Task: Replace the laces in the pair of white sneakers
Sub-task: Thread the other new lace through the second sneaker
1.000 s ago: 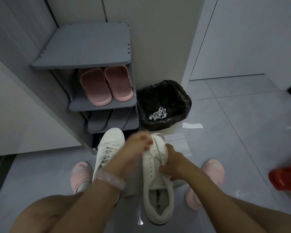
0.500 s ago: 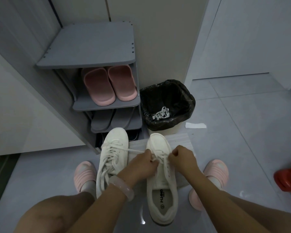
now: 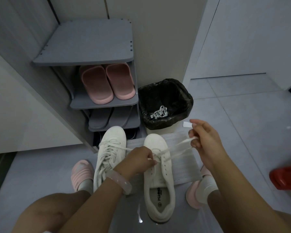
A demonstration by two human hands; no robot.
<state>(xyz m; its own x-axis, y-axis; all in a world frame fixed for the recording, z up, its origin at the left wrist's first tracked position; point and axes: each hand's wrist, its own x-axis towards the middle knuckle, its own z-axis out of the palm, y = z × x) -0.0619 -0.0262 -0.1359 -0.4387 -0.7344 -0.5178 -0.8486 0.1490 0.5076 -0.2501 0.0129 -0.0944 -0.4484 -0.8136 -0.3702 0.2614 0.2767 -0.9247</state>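
**Sneakers, white, one pair: relacing in hand**

Item one: left sneaker [image 3: 109, 157], on the floor beside the shoe rack [image 3: 84, 42], laced up its full length with loose ends trailing down its side. We count it as done, though not tied.

Item two: right sneaker [image 3: 160, 175], set on a pale mat [image 3: 185, 167], toe toward the bin [image 3: 165, 105]. Only its front eyelets carry the new lace [image 3: 173, 149]; the rear eyelets show bare.

Item three: left hand [image 3: 138, 161], fingers curled, pinching the lace at the eyelets over the tongue. We hold the shoe's lacing steady here.

Item four: right hand [image 3: 204, 140], raised to the right of the shoe, thumb and fingers pinching the lace and drawing it out taut. The lace is blurred along its run, so we cannot tell whether one strand or two pass through our fingers.

Item five: old lace [image 3: 159, 112], bundled in the black-lined bin. Discarded.

Hazards, as we judge them: pulling too far on one side would leave the ends uneven; a slack left-hand pinch would let the shoe slide or the crossing loosen; a twisted flat lace would sit badly in the next eyelets.
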